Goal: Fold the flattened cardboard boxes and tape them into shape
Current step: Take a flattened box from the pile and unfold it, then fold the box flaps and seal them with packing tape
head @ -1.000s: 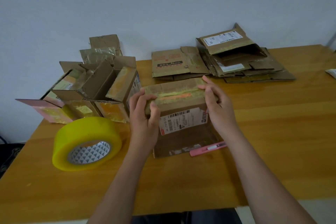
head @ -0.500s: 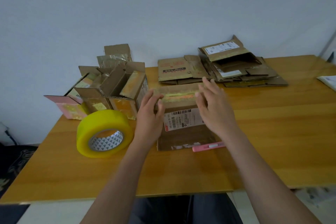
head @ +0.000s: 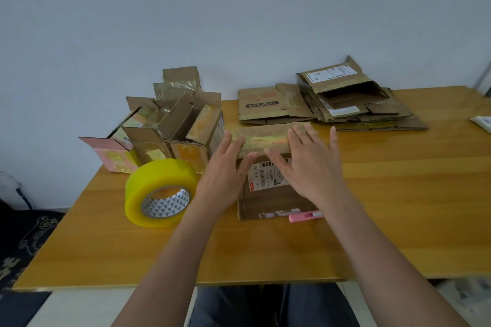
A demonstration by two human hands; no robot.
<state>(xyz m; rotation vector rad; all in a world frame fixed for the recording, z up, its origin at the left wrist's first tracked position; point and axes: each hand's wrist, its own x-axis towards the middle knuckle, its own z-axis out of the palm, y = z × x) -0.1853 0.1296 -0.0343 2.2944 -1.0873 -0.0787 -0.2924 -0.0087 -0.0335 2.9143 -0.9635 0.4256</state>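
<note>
Two hands: both reach out over one brown box in the middle of the table (head: 398, 207).
Pink box (head: 114, 152): it lies at the far left, tipped on its side, near the table's edge.
Open boxes (head: 175, 127): a bunch of folded brown boxes stands just behind the tape roll, with flaps sticking up.
Tape roll (head: 159, 191): big and yellow, it leans on its side on the table, just left of the left hand.
Left hand (head: 225, 175): its fingers are straight and loose, and they lie on the left end of the box top. It grips nothing.
Box (head: 268, 188): it stands in front of the person, with a white label facing us and shiny tape along its top.
Right hand (head: 310, 167): its fingers are spread wide and flat over the right part of the box. It grips nothing.
Pink cutter (head: 305, 216): it lies on the table, touching the box's near bottom edge.
Flat boxes (head: 332, 106): a pile lies at the back right, well apart from the hands.
</note>
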